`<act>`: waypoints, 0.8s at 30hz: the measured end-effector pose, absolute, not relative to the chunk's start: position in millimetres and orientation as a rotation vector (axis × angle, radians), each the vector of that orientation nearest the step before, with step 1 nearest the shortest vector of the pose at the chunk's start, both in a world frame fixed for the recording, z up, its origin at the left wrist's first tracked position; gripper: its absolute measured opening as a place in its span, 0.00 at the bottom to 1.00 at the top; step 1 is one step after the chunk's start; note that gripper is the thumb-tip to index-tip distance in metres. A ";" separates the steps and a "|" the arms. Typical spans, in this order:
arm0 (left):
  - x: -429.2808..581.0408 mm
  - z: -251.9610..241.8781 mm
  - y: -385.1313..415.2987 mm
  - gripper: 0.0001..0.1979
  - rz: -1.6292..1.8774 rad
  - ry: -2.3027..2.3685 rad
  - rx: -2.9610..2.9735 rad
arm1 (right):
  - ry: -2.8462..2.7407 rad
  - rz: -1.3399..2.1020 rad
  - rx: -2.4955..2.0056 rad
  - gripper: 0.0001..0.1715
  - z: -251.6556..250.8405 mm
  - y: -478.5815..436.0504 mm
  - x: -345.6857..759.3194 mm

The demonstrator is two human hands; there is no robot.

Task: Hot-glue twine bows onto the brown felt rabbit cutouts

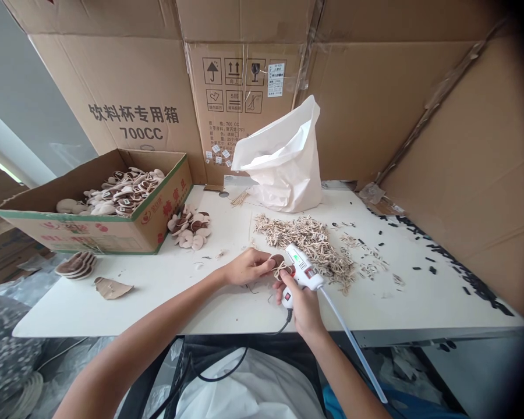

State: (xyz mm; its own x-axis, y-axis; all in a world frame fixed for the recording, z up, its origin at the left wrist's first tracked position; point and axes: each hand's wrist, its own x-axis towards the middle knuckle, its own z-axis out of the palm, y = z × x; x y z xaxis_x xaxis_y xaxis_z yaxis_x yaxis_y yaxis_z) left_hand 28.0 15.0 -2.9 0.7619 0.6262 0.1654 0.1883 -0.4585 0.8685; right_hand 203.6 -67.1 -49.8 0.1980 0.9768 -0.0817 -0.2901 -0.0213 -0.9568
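My left hand (250, 266) pinches a small brown felt piece (276, 259) near the table's front edge. A pale string bow (281, 269) lies against that piece, at the tips of both hands. My right hand (303, 302) is wrapped around a white glue gun (303, 265), whose nozzle end points left toward the felt piece. A long clear glue stick (353, 340) sticks out of the gun's back and slants down to the right. Just behind the hands spreads a heap of pale string bows (310, 241).
A cardboard box (113, 233) of felt pieces stands at the left, with a pile of felt pieces (191, 228) beside it. A white bag (288, 180) stands at the back before cardboard walls (353, 105). Black bits (471, 279) scatter along the right; the gun's cord (283, 326) hangs over the front edge.
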 end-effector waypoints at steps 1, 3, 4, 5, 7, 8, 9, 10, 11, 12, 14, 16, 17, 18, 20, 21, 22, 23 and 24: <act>27.9 -2.6 15.0 0.26 0.591 0.608 2.020 | -0.818 1.215 -1.121 0.22 -49.4 -67.1 203.5; 28.0 -2.0 14.8 0.26 0.592 0.599 2.021 | -0.814 1.213 -1.120 0.22 -48.6 -67.1 203.3; 28.1 -1.8 14.7 0.26 0.591 0.597 2.020 | -0.813 1.213 -1.120 0.22 -48.2 -67.2 203.3; 28.2 -1.7 14.4 0.26 0.591 0.598 2.017 | -0.813 1.215 -1.120 0.22 -48.0 -67.2 203.2; 28.4 -1.7 13.7 0.26 0.594 0.611 1.997 | -0.818 1.221 -1.119 0.21 -47.6 -67.5 203.2; 28.5 -1.8 13.3 0.26 0.596 0.618 1.980 | -0.822 1.221 -1.118 0.21 -47.5 -67.7 203.2; 28.7 -2.0 12.8 0.26 0.600 0.624 1.961 | -0.826 1.220 -1.118 0.21 -47.5 -67.8 203.2; 28.9 -2.1 12.2 0.27 0.603 0.627 1.944 | -0.829 1.218 -1.118 0.21 -47.5 -67.9 203.3; 29.2 -2.1 11.6 0.28 0.606 0.627 1.932 | -0.831 1.217 -1.118 0.21 -47.5 -68.0 203.3; 29.6 -2.1 11.1 0.28 0.608 0.626 1.926 | -0.832 1.217 -1.119 0.21 -47.6 -68.0 203.4; 30.5 -2.1 10.4 0.29 0.614 0.626 1.931 | -0.834 1.217 -1.124 0.21 -48.0 -67.9 203.5; 31.6 -2.4 10.2 0.30 0.628 0.637 1.952 | -0.836 1.219 -1.122 0.21 -48.4 -67.7 203.4; 32.0 -2.7 10.3 0.30 0.636 0.646 1.969 | -0.835 1.221 -1.119 0.21 -48.6 -67.7 203.4; 32.3 -3.1 10.5 0.30 0.642 0.657 1.989 | -0.834 1.223 -1.115 0.21 -48.7 -67.7 203.3; 32.6 -4.1 11.1 0.30 0.646 0.679 2.028 | -0.833 1.227 -1.113 0.21 -48.7 -67.6 203.2; 32.6 -4.6 11.4 0.30 0.642 0.686 2.044 | -0.835 1.228 -1.115 0.22 -48.6 -67.6 203.2; 32.5 -5.0 11.6 0.30 0.636 0.692 2.055 | -0.838 1.229 -1.118 0.22 -48.4 -67.6 203.2; 32.5 -5.2 11.7 0.30 0.630 0.695 2.064 | -0.841 1.231 -1.119 0.22 -48.2 -67.5 203.2; 32.5 -5.2 11.7 0.30 0.624 0.698 2.069 | -0.842 1.233 -1.120 0.22 -48.0 -67.5 203.3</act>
